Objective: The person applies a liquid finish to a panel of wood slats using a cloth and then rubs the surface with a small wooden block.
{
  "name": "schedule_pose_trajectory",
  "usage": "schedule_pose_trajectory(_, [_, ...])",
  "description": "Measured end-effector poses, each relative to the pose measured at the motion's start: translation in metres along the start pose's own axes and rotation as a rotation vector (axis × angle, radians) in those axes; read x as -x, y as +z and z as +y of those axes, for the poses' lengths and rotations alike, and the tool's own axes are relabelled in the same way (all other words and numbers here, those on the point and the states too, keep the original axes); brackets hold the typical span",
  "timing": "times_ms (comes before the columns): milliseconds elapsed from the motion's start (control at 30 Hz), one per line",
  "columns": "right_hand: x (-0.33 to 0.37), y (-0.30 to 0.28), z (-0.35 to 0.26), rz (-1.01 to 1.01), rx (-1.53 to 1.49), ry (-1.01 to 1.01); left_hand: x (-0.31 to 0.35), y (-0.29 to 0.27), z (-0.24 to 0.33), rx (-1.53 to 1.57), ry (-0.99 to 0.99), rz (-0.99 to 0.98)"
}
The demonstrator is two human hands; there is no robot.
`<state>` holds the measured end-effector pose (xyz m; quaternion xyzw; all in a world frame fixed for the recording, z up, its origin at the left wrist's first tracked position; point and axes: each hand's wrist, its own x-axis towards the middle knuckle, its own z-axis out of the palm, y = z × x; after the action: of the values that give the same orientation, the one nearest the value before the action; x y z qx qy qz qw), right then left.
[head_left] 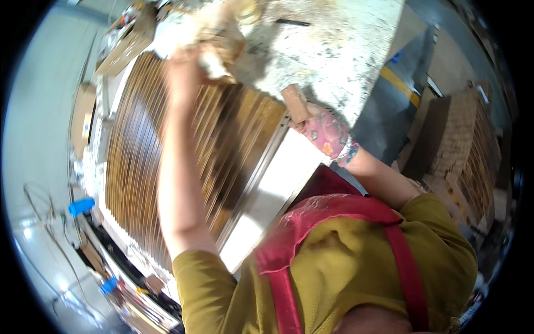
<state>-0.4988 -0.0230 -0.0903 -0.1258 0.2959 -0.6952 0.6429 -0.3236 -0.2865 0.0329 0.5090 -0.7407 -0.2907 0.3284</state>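
Side by side in a large panel lie many glossy brown wooden strips [136,145], with a pale metal edge [253,178] along the near right side. My left arm reaches over the strips. At its far end my left hand [185,64], smeared by motion, is closed on a crumpled whitish-tan rag [222,39]. My right hand [322,131], in a pink flowered glove, is at the panel's right corner. Its fingers are closed round a small flat brown block [296,103]. The rag hides part of the panel's far edge.
Behind the panel stretches a paint-spotted white table [328,50] with a dark slim tool [292,22] and a yellowish jar [247,11]. A cardboard box [125,53] stands at the far left. Stacked brown wooden strips [461,139] are at the right, beyond a yellow floor line [400,86].
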Motion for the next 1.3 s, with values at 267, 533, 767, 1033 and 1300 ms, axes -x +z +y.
schedule_pose_trajectory(267, [-0.008,0.022,-0.018,0.216,-0.094,0.181,0.282,-0.357,0.037,-0.205,-0.158,0.761])
schedule_pose_trajectory(533, [-0.022,0.035,-0.030,-0.008,0.084,0.217,0.419,-0.212,-0.104,-0.755,-0.259,0.183])
schedule_pose_trajectory(767, [0.012,0.173,0.058,-0.894,2.082,-0.277,0.389,-0.195,-0.095,-0.780,-0.186,-0.124])
schedule_pose_trajectory(1033, [-0.068,0.108,-0.066,0.137,2.194,0.021,0.393,-0.189,-0.103,-0.679,-0.188,-0.059])
schedule_pose_trajectory(1300, [-0.061,0.114,0.021,-0.430,2.326,-0.664,0.399,-0.192,-0.109,-0.691,-0.170,-0.042])
